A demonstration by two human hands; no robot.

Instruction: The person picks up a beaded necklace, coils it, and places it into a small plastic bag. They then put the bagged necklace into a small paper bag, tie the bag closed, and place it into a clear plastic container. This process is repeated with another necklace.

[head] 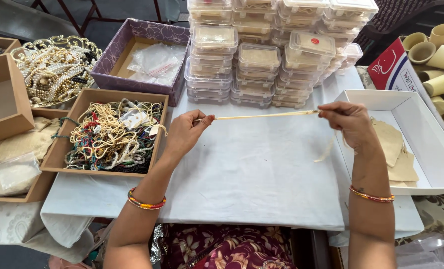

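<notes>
Both hands hold one thin cream strand [267, 115] stretched level above the white cloth on the tabletop [252, 169]. The left hand [184, 133] pinches its left end between thumb and forefinger, its grip narrow and closed on the strand. The right hand [349, 122] pinches the right end the same way, and a short loose tail hangs down below it. Held taut like this, the strand lies straight and clear of the cloth, so its whole length shows at once.

Just left of the left hand sits a brown open box [154, 134] filled with tangled bead necklaces in cream, red, green and dark tones, close enough to reach without leaning. Farther left and far, a gilt tray [57, 40] is heaped with pearl-like strings. Beyond it to the right stands a purple patterned box [132, 35] holding clear plastic bags. At the far middle, clear lidded containers [259, 65] rise in neat stacks. Just right of the right hand, a white shallow box [376, 97] holds a few beige cloth pouches [394, 149]. At the far right lie cream cardboard tubes [443, 55].
</notes>
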